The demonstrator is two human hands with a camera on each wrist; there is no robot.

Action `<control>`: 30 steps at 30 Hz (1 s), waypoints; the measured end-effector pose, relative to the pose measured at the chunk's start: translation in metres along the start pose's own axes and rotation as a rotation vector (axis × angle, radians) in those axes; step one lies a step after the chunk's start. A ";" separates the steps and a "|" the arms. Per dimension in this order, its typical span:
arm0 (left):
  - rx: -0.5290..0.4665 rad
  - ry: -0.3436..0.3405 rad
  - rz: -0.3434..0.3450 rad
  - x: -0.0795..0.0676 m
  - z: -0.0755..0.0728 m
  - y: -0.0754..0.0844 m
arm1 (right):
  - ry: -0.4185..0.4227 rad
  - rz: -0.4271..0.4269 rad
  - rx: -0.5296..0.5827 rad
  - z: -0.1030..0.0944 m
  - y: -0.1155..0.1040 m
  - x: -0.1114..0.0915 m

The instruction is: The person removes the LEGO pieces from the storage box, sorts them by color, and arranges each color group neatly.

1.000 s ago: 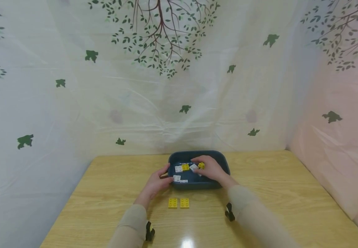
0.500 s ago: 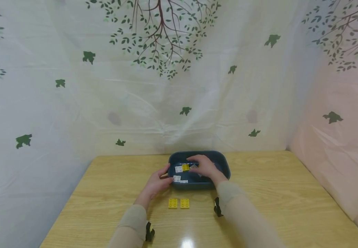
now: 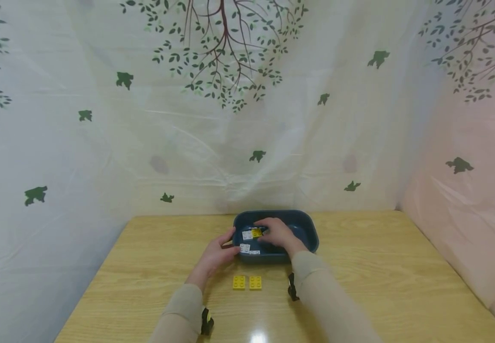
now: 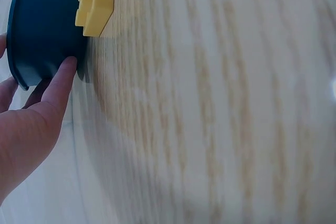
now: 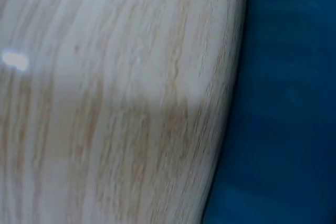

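Note:
Inside a dark blue plastic tub (image 3: 305, 228), my right hand (image 3: 278, 235) reaches in with thumb and fingers parted. A yellow toy brick (image 3: 256, 232) shows beside its fingertips, and the palm side is hidden. My left hand (image 3: 215, 255) touches the tub's left end, thumb and fingers spread against its outer wall; the left wrist view shows a straight digit (image 4: 60, 85) low on that wall. White toy bricks lie in the tub, one next to the yellow brick (image 3: 247, 235) and one at the front left (image 3: 245, 248).
Two yellow toy bricks, a left one (image 3: 239, 282) and a right one (image 3: 255, 282), lie side by side on the wooden table (image 3: 380, 271) in front of the tub. A leaf-printed cloth (image 3: 204, 157) hangs behind the table.
My right hand has moved left inside the tub, toward the yellow brick, covering the white brick that lay near its fingertips. My left hand has stayed at the tub's left end.

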State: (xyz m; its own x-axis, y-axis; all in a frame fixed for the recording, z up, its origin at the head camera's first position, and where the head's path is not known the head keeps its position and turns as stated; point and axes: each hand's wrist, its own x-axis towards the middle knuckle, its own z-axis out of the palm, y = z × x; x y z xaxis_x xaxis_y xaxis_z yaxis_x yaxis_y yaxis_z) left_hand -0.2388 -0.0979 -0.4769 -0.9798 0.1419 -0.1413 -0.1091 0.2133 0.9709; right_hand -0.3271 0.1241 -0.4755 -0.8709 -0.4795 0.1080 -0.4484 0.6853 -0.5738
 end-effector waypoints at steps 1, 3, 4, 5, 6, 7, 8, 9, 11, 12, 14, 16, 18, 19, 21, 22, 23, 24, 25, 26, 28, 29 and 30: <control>0.002 -0.002 0.002 0.000 0.000 0.000 | -0.006 0.005 -0.002 0.000 0.000 0.000; 0.002 -0.004 0.002 0.000 0.000 -0.001 | -0.023 0.008 -0.015 0.001 0.001 0.000; 0.003 -0.006 0.003 0.000 0.000 -0.001 | -0.031 0.003 -0.024 0.002 0.001 0.000; 0.005 -0.007 0.004 0.000 0.000 -0.001 | -0.039 -0.007 -0.039 0.002 0.001 0.001; 0.004 -0.008 0.003 0.000 0.000 -0.001 | -0.048 -0.013 -0.055 0.003 0.001 0.001; 0.005 -0.009 0.005 0.000 0.000 -0.001 | -0.053 -0.023 -0.067 0.003 0.002 0.001; 0.003 -0.010 0.004 0.000 0.000 -0.001 | -0.058 -0.035 -0.079 0.003 0.002 0.001; 0.005 -0.011 0.006 0.000 0.000 -0.001 | -0.063 -0.038 -0.089 0.004 0.002 0.001; 0.005 -0.009 0.004 0.000 0.000 0.000 | -0.066 -0.050 -0.103 0.005 0.003 0.001; 0.003 -0.008 0.002 0.000 0.000 0.000 | -0.068 -0.051 -0.106 0.005 0.003 0.001; -0.004 -0.006 0.005 0.000 0.000 0.000 | -0.065 -0.058 -0.100 0.005 0.004 0.001; -0.010 -0.005 0.007 -0.001 -0.001 0.000 | -0.066 -0.063 -0.097 0.006 0.004 0.001; -0.018 -0.006 0.013 -0.001 -0.001 0.001 | -0.063 -0.068 -0.089 0.005 0.003 0.000; -0.022 -0.006 0.016 -0.002 -0.001 0.001 | -0.063 -0.070 -0.084 0.005 0.003 -0.001; -0.025 -0.007 0.018 -0.003 0.000 0.001 | -0.064 -0.080 -0.085 0.006 0.003 -0.002; -0.026 -0.007 0.018 -0.004 0.000 0.001 | -0.063 -0.080 -0.081 0.006 0.003 -0.002; -0.023 -0.006 0.019 -0.004 0.001 0.001 | -0.065 -0.081 -0.082 0.006 0.003 -0.003; -0.021 -0.004 0.018 -0.005 0.001 0.001 | -0.066 -0.076 -0.081 0.006 0.003 -0.003; -0.021 -0.005 0.018 -0.006 0.001 0.001 | -0.067 -0.074 -0.082 0.007 0.004 -0.004; -0.019 -0.004 0.016 -0.006 0.002 0.001 | -0.068 -0.068 -0.080 0.007 0.004 -0.004; -0.017 -0.001 0.014 -0.007 0.003 0.001 | -0.069 -0.049 -0.075 0.007 0.003 -0.004; -0.015 0.000 0.013 -0.007 0.003 0.001 | -0.069 -0.041 -0.075 0.007 0.004 -0.003; -0.019 0.001 0.012 -0.008 0.003 0.001 | -0.069 -0.037 -0.076 0.008 0.004 -0.003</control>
State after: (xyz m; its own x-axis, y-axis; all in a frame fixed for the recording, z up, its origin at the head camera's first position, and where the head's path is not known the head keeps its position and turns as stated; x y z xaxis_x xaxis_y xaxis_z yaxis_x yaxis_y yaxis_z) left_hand -0.2309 -0.0958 -0.4757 -0.9811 0.1433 -0.1297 -0.1009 0.1929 0.9760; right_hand -0.3243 0.1240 -0.4840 -0.8390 -0.5396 0.0705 -0.4960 0.7050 -0.5069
